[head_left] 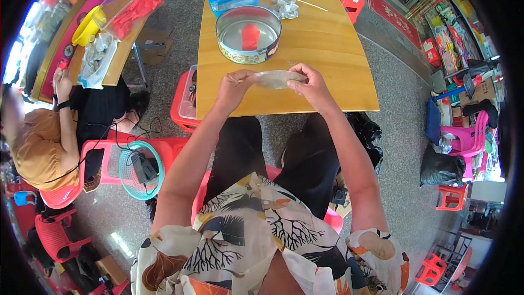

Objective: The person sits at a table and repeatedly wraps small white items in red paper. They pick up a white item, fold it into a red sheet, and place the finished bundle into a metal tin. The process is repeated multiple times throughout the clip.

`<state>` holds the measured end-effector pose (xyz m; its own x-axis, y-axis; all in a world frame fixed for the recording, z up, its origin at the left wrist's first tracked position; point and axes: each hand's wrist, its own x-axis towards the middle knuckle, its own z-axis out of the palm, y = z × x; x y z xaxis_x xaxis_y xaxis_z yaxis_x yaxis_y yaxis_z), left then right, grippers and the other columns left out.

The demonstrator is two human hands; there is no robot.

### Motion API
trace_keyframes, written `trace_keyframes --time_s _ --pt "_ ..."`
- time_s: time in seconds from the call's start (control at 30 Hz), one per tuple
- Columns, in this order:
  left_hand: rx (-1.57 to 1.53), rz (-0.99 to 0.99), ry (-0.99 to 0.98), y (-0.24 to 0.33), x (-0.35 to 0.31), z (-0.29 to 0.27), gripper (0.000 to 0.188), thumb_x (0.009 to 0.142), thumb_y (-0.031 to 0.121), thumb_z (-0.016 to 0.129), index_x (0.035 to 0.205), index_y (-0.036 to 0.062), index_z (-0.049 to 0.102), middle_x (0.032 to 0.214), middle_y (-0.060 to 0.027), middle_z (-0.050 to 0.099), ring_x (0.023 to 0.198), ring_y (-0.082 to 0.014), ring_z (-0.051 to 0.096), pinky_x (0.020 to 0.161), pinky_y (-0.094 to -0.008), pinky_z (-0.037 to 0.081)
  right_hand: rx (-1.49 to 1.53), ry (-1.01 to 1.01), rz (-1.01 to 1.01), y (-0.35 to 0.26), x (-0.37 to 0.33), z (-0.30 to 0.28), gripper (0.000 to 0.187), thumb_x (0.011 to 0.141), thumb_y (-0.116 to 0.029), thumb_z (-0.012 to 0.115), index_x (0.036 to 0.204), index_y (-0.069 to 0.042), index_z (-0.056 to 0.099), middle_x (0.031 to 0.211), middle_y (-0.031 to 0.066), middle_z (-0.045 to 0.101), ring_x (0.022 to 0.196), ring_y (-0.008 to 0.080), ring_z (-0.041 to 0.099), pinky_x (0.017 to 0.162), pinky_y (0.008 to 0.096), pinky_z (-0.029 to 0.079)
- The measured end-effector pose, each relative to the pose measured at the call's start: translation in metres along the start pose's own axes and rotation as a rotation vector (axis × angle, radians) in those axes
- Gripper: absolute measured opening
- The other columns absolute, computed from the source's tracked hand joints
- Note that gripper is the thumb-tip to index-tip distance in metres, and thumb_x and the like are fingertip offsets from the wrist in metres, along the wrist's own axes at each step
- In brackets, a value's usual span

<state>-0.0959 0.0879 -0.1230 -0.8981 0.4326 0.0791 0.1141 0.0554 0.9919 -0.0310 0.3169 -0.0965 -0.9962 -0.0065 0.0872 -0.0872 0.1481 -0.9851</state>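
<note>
Clear, thin, floppy plastic bag [277, 78] hangs stretched between the person's two hands just above the near part of the square wooden table [327, 49], the left hand [233, 88] pinching its left end and the right hand [311, 84] pinching its right end. Just beyond the hands sits a round metal tin [248, 35] with a red piece [250, 36] inside. Being slick and limp, the bag could likely slip from either pinch or tear if pulled too taut.

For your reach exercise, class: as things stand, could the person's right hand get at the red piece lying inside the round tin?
Probably yes. The round tin stands open on the wooden table just beyond the right hand, with nothing between them. But that hand and the left hand are holding a clear plastic bag, so the red piece would need a freed hand.
</note>
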Motion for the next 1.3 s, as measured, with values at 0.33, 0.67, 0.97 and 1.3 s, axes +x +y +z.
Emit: trace_keyframes --time_s 0.33,0.67,0.97,1.3 --pt "0.263 0.148 0.029 -0.005 -0.007 0.018 0.016 0.083 0.01 0.068 0.096 0.001 0.069 0.083 -0.0053 0.071 0.077 -0.0124 0.064 0.072 -0.0279 0.05 -0.003 -0.035 0.217 0.019 -0.004 0.01 0.019 0.082 -0.005 0.066 0.099 -0.006 0.057 0.086 -0.0019 0.057 0.071 0.0053 0.051 0.067 0.0209 0.043" --pt "0.095 -0.102 -0.079 -0.018 0.015 -0.01 0.022 0.093 0.021 0.06 0.093 0.0008 0.068 0.085 -0.0003 0.066 0.08 -0.0066 0.057 0.075 -0.0249 0.046 0.16 -0.033 0.135 0.029 0.003 -0.001 0.022 0.087 -0.009 0.065 0.107 -0.005 0.057 0.089 0.0012 0.061 0.077 0.0077 0.056 0.07 0.0234 0.046" --pt "0.034 -0.084 -0.205 -0.003 0.022 -0.025 0.027 0.097 0.025 0.056 0.097 0.0012 0.068 0.086 -0.0002 0.066 0.084 -0.0066 0.058 0.08 -0.0256 0.046 0.086 0.095 0.081 0.03 0.017 0.013 0.012 0.089 -0.008 0.063 0.099 -0.002 0.061 0.083 0.0005 0.063 0.071 0.0087 0.059 0.067 0.0229 0.048" --pt "0.247 0.019 -0.131 0.004 0.021 -0.019 0.028 0.094 0.023 0.058 0.101 -0.0012 0.07 0.09 -0.0063 0.071 0.084 -0.0088 0.061 0.08 -0.0281 0.048 -0.458 0.227 -0.181 -0.006 0.016 0.012 0.005 0.078 0.002 0.061 0.081 0.001 0.058 0.075 0.0116 0.064 0.067 0.0199 0.064 0.063 0.0297 0.05"
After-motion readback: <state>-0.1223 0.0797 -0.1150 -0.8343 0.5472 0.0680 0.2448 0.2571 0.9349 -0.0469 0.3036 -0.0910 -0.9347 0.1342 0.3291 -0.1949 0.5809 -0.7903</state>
